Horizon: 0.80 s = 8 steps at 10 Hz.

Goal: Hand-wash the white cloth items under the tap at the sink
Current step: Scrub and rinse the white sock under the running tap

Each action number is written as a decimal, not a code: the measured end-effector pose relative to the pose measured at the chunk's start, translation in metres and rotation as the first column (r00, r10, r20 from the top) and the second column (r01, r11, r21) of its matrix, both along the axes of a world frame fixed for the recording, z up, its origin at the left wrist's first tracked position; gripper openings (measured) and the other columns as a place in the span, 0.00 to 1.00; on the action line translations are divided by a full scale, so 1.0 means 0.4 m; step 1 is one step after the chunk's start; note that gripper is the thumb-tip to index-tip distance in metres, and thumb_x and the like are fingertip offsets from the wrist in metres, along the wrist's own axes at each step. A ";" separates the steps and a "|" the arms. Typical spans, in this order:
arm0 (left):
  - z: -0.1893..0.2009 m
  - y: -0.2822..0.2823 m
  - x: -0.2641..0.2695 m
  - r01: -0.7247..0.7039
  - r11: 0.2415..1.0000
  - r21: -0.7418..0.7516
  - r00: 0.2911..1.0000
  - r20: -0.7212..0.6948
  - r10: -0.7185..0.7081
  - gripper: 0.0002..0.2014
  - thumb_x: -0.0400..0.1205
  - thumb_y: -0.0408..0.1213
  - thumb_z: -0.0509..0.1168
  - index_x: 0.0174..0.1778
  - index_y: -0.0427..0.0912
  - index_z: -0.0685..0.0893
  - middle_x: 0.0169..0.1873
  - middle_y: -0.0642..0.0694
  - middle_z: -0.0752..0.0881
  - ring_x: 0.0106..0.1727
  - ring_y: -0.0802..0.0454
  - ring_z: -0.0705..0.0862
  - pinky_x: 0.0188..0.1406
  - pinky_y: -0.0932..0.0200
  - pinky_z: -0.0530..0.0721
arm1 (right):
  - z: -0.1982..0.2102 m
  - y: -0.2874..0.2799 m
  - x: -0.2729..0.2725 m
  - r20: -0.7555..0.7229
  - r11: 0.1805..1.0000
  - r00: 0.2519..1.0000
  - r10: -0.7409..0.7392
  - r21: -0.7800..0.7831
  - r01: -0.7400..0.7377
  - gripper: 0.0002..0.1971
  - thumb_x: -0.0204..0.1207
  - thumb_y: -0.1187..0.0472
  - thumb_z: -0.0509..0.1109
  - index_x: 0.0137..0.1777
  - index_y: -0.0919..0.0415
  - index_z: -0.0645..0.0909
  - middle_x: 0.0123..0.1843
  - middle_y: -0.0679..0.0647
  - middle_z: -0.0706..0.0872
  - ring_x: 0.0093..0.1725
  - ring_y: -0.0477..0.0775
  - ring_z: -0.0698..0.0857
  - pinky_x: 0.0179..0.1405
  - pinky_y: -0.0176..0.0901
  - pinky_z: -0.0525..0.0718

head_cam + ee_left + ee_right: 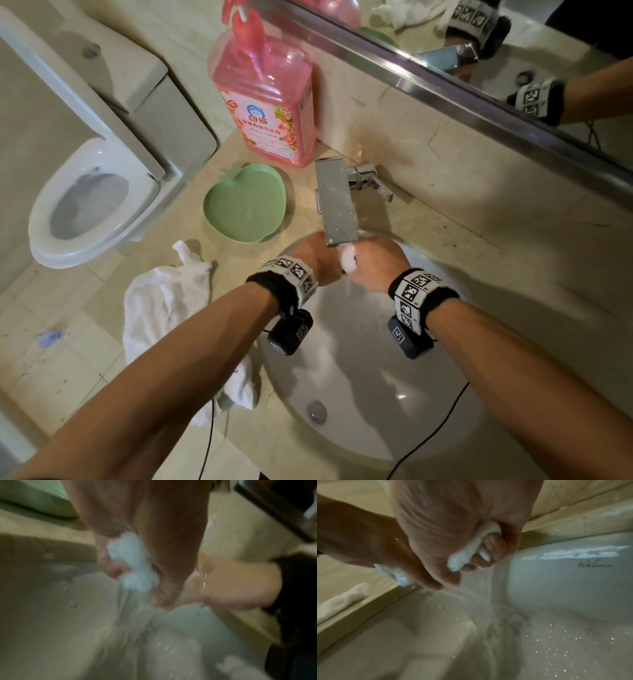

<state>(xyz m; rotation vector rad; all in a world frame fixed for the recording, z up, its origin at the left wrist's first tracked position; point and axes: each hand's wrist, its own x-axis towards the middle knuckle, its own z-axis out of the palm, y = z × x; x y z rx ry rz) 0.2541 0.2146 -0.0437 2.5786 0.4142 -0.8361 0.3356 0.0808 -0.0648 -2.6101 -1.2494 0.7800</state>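
I have both hands under the tap [337, 202], over the far side of the sink [359, 342]. My left hand [317, 258] and right hand [376, 262] sit knuckle to knuckle, and the fingers [494, 550] of each are clenched round one small white cloth [347, 260], bunched tight between them with water running off it into the sink. Soaked like this, I judge it soft, limp and heavier than it looks, and probably slippery if soapy, so I want a full-fist hold on each end rather than a fingertip pinch. A second white cloth [164, 301] lies crumpled on the table left of the sink, one end trailing over the sink's rim. It looks light and floppy; I'd gather it from the middle.
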 end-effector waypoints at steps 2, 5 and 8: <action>-0.005 0.062 -0.075 -0.437 0.896 -0.076 0.899 -0.071 0.433 0.16 0.84 0.36 0.61 0.68 0.45 0.79 0.60 0.44 0.85 0.57 0.59 0.86 0.55 0.66 0.79 | 0.023 -0.023 -0.003 -0.482 0.992 0.869 -0.108 0.008 0.127 0.34 0.67 0.45 0.72 0.74 0.50 0.69 0.63 0.46 0.84 0.58 0.47 0.85 0.58 0.50 0.86; 0.046 0.064 -0.131 -0.225 0.960 -0.165 0.969 0.069 0.239 0.20 0.79 0.52 0.67 0.59 0.52 0.67 0.38 0.48 0.87 0.43 0.46 0.83 0.39 0.54 0.75 | 0.058 0.004 -0.059 -0.252 0.975 0.968 -0.019 0.210 0.074 0.13 0.73 0.58 0.78 0.57 0.57 0.86 0.51 0.51 0.84 0.55 0.56 0.81 0.50 0.39 0.71; 0.041 0.046 -0.146 -0.254 0.966 -0.053 0.961 0.095 0.258 0.23 0.72 0.45 0.72 0.59 0.49 0.71 0.37 0.51 0.83 0.34 0.52 0.80 0.32 0.57 0.76 | 0.086 0.005 -0.087 -0.101 0.958 0.995 0.022 0.285 0.007 0.10 0.75 0.62 0.75 0.55 0.55 0.85 0.56 0.53 0.88 0.56 0.57 0.84 0.53 0.48 0.83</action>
